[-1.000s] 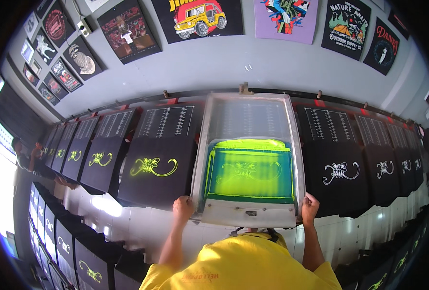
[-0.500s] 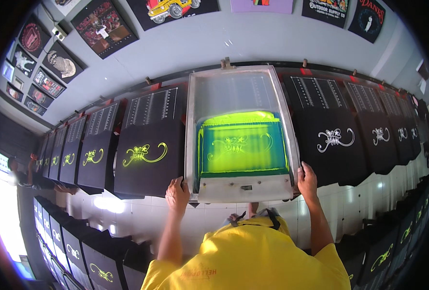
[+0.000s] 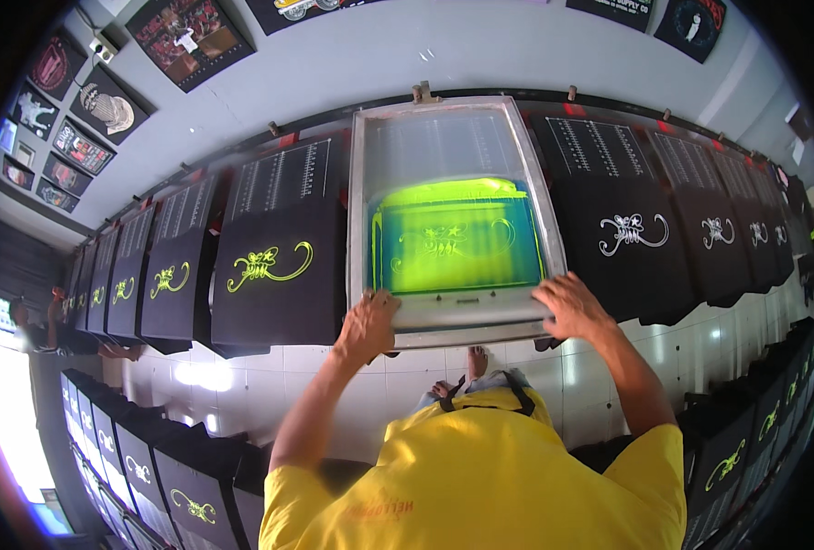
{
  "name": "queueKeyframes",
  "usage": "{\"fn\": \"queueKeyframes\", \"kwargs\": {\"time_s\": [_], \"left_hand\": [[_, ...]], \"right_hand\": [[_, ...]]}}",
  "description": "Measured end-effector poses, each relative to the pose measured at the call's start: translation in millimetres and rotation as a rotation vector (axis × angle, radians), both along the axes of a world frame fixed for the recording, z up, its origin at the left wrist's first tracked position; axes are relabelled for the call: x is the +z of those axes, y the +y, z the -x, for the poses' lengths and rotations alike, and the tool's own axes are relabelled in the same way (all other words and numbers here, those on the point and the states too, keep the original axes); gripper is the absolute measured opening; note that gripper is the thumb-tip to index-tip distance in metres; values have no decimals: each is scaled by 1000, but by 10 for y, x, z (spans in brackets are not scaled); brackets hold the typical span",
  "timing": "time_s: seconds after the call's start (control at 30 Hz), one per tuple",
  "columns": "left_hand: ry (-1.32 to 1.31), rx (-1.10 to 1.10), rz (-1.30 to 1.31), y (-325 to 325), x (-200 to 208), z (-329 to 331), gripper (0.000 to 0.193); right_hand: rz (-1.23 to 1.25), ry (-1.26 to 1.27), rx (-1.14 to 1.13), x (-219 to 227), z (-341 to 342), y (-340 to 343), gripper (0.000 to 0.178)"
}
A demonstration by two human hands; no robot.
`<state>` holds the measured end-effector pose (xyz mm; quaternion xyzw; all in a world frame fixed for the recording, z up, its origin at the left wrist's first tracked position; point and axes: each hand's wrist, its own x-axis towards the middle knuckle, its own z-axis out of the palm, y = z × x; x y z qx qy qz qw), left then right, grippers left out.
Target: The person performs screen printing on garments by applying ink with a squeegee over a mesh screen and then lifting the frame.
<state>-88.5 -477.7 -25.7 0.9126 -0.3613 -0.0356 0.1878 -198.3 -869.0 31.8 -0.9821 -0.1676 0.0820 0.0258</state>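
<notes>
A screen-printing frame [image 3: 358, 211] lies across a black garment panel in the middle of the table row. Its mesh carries bright yellow-green ink [image 3: 448, 191], banked up along the far side of a teal-edged area, and a scroll-like design shows through. Across the near end runs a pale bar [image 3: 467, 307] with small bolts. At the near left corner my left hand [image 3: 367, 325] has its fingers curled over the frame. My right hand [image 3: 572, 307] grips the near right corner in the same way. Both thumbs are mostly hidden.
To the left, black garments [image 3: 269, 307] bear yellow-green prints; those to the right [image 3: 645, 275] bear white ones. A rail [image 3: 453, 93] runs along the far side. Behind me stand more rows of printed garments [image 3: 196, 477]. Another person [image 3: 45, 325] is at the far left.
My hands have moved from the outer sides of the frame onto its near corners, fingers now over the top. The frame's near end looks lower, and the whole view has shifted slightly.
</notes>
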Motion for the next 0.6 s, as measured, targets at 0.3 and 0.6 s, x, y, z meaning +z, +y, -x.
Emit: {"fn": "queueKeyframes", "kwargs": {"time_s": [0.3, 0.6], "left_hand": [[56, 82, -13, -152, 304, -481, 21], [-147, 80, 133, 7, -97, 173, 28]], "right_hand": [[-189, -201, -112, 1, -393, -44, 22], [-107, -317, -97, -268, 251, 240, 29]]}}
